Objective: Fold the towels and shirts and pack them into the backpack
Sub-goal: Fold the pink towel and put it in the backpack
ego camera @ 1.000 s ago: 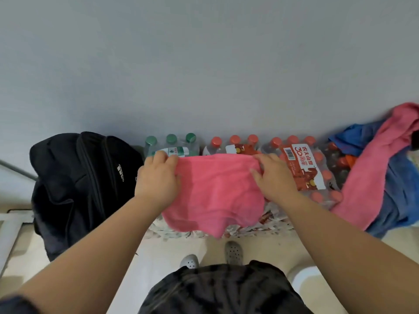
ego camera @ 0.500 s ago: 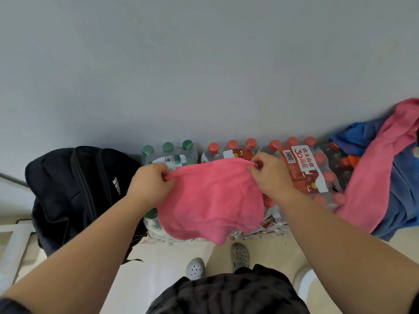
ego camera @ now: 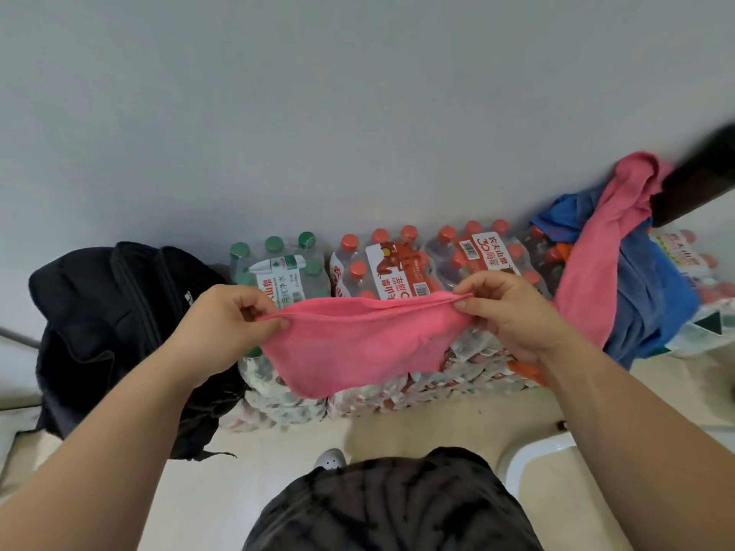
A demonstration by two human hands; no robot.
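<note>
Centre frame, the pink towel (ego camera: 358, 344) is plain, solid pink. At the left, the backpack (ego camera: 111, 320) is black with a small white mark. Behind are green-capped bottles (ego camera: 274, 244), then red-capped bottles (ego camera: 380, 235) with red-and-white labels. On the right, a second pink towel (ego camera: 596, 264) lies over a blue shirt (ego camera: 652, 296).

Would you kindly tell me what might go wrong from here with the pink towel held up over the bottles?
First, the left hand and right hand only pinch the top corners of the pink towel. It sags between them, so the fold may come out crooked or a corner may slip.
Second, the backpack shows no opening, and both hands are busy, so packing may stall.
</note>
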